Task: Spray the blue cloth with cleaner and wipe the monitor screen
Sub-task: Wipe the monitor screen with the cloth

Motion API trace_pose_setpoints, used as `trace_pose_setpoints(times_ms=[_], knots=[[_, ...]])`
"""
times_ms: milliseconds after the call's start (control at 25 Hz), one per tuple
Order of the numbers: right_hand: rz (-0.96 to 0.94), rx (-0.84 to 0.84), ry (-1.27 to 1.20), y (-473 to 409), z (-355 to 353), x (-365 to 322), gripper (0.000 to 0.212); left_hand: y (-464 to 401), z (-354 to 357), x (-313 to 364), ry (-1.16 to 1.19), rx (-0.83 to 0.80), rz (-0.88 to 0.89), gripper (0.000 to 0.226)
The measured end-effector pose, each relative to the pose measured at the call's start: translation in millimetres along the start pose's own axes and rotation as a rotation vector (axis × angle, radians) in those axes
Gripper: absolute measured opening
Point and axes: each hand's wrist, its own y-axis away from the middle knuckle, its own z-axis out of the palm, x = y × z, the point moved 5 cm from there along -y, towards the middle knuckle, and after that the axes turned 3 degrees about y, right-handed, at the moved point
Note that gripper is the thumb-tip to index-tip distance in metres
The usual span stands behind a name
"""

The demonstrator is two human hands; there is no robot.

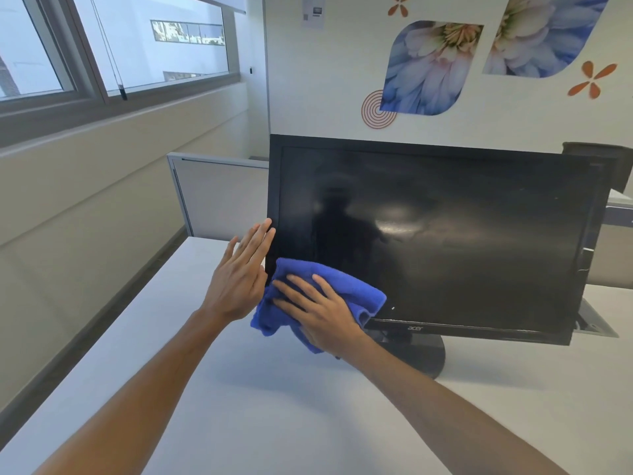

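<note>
A black monitor [445, 234] stands on a round base on the white desk [239, 406], its dark screen switched off and reflecting light. My right hand [318, 311] presses a crumpled blue cloth [346, 286] flat against the screen's lower left corner, fingers spread over it. My left hand [239, 279] is held flat with fingers together against the monitor's left edge, touching the bezel. No cleaner bottle is in view.
A grey partition panel [212, 197] stands behind the desk's far left end. A window [102, 46] runs along the left wall. Flower decals [428, 66] cover the wall behind the monitor. A dark object [616, 166] sits behind the monitor's upper right corner.
</note>
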Motion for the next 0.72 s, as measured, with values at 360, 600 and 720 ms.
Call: trace_pose_setpoints(times_ms=[360,600,720], knots=[[0.387,0.194,0.042,-87,-70,109,0.056,0,-3,0,0.008,-0.008,-0.013,0.065],[0.462,0.255,0.033,-135,-94,136,0.06,-4,1,9,-0.085,0.003,-0.034,0.066],[0.444,0.263,0.047,-138,-92,138,0.059,-13,2,16,-0.113,-0.002,-0.031,0.068]])
